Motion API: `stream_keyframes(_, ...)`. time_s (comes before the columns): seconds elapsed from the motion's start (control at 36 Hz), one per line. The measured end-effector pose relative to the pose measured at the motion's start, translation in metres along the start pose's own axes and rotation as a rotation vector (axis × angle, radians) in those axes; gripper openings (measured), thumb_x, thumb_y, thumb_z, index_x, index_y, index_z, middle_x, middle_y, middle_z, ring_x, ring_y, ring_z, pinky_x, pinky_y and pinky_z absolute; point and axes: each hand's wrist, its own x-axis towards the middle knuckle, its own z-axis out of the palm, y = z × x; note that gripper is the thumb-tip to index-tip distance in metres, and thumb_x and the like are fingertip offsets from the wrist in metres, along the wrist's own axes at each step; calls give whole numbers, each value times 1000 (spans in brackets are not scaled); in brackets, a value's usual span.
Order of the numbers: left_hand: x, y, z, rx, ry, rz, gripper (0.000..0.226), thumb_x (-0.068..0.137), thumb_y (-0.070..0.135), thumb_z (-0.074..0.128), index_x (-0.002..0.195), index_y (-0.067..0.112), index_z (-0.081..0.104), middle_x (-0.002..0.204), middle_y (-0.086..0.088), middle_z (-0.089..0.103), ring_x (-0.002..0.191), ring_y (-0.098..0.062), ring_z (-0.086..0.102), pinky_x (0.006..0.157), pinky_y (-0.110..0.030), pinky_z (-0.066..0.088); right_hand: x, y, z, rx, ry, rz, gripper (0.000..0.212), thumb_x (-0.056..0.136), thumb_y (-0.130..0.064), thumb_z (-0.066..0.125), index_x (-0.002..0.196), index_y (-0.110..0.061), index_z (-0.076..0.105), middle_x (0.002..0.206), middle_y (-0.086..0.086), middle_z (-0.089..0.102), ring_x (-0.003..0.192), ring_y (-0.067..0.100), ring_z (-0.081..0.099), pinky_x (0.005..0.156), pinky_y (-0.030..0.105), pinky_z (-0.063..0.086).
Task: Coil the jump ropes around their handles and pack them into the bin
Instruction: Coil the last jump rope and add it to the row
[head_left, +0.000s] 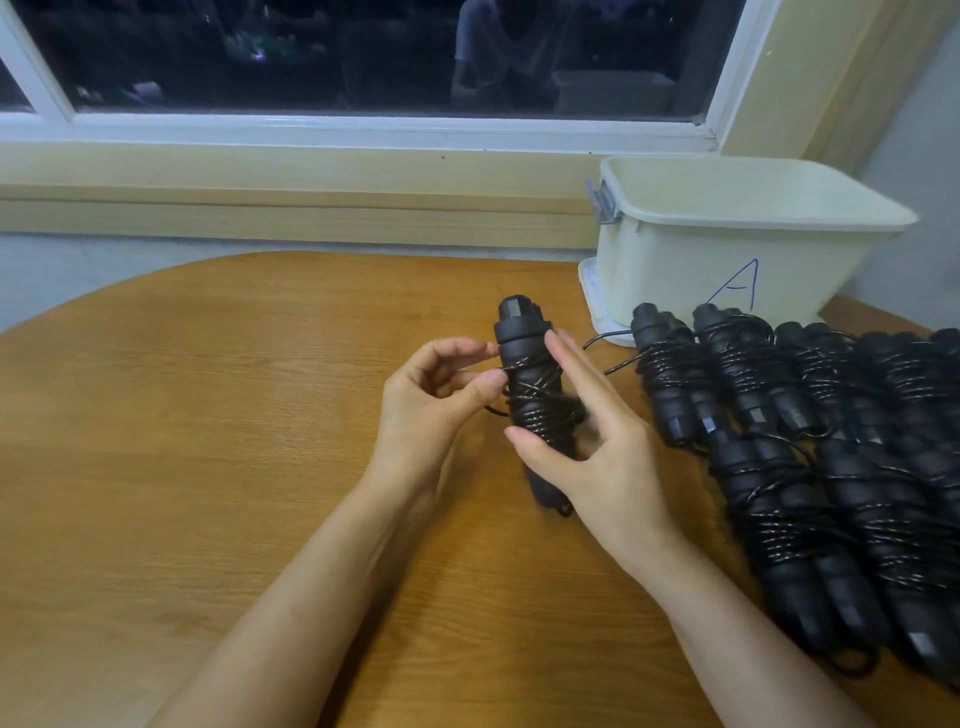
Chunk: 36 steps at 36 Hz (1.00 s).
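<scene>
While right hand (597, 457) grips wrapped handles (511, 332), left hand (441, 395) pinches rope (540, 418).

Bare wooden table (208, 441) lies open across the left and near-centre, free for a hand to pass. At centre, the left hand (441, 400) and right hand (602, 452) hold a jump rope (530, 400). A pile of coiled ropes (831, 467) crowds the right side up to the front of the cream bin (727, 260) at far right, whose top is open. A loose cord (615, 366) strays between centre and pile.
</scene>
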Motion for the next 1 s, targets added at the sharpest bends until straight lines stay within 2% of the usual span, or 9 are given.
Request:
stream_keyframes(0.06, 0, 1, -1, -24, -42, -43, 55, 70, 15, 71, 124, 15, 58, 114, -3, 71, 100, -7, 68, 79, -16, 52, 0, -2, 0, 90, -32, 15, 75, 78, -33, 76, 145, -32, 42, 156, -6, 39, 145, 4, 31, 116, 42, 35)
stream_keyframes(0.14, 1, 4, -3, -65, -137, -108, 69, 75, 16, 65, 141, 16, 45, 125, -7, 67, 113, -8, 64, 84, -14, 51, 0, -5, -2, 192, -92, 59, 71, 80, -33, 72, 145, -30, 43, 153, -8, 44, 144, 7, 33, 118, 45, 32)
stream_keyframes(0.28, 2, 7, -6, -7, -198, -126, 71, 77, 21, 65, 145, 11, 45, 126, -8, 67, 121, -15, 61, 103, -25, 47, 1, -5, -5, 217, -159, 91, 68, 86, -25, 71, 147, -29, 41, 153, -11, 42, 144, 3, 31, 119, 29, 28)
stream_keyframes(0.42, 1, 6, -4, 8, -90, -98, 67, 74, 21, 70, 138, 15, 53, 119, -6, 70, 116, -14, 63, 94, -24, 52, 0, -4, -2, 96, -140, 46, 65, 90, -21, 65, 149, -25, 36, 151, -17, 36, 141, -6, 30, 110, 10, 28)
stream_keyframes(0.53, -1, 9, 0, 58, -26, -53, 68, 66, 20, 75, 131, 18, 57, 107, 5, 70, 96, 5, 66, 76, -10, 50, -3, 0, 3, -114, -115, -17, 82, 84, -36, 74, 154, -28, 32, 151, -12, 42, 140, 2, 37, 110, 20, 38)
stream_keyframes(0.58, -2, 8, 1, 88, -15, -38, 61, 64, 21, 76, 123, 20, 61, 105, 8, 71, 93, 4, 67, 74, -10, 50, -4, 2, 6, -119, -97, -11, 82, 85, -27, 77, 154, -26, 32, 152, -7, 43, 141, 6, 38, 112, 31, 41)
stream_keyframes(0.69, -1, 6, 0, 135, -8, -26, 51, 63, 24, 77, 112, 28, 64, 98, 14, 73, 97, 1, 67, 77, -12, 50, -2, 2, 4, -46, -115, 24, 81, 86, -14, 75, 153, -27, 32, 154, -8, 41, 142, 5, 35, 115, 38, 38)
stream_keyframes(0.83, -1, 5, -2, 129, -16, -33, 60, 68, 24, 75, 126, 13, 62, 114, 3, 71, 107, -4, 66, 85, -18, 52, 4, 3, -9, 147, -219, 152, 79, 88, -14, 73, 150, -40, 31, 150, -13, 46, 139, 8, 42, 116, 43, 36)
stream_keyframes(1.0, -1, 5, 1, 66, -44, -84, 57, 73, 16, 72, 128, 15, 59, 109, -4, 74, 100, -7, 69, 77, -13, 51, 6, 0, -15, 257, -265, 233, 76, 87, -20, 68, 151, -34, 28, 143, -27, 45, 136, -8, 38, 107, 12, 35)
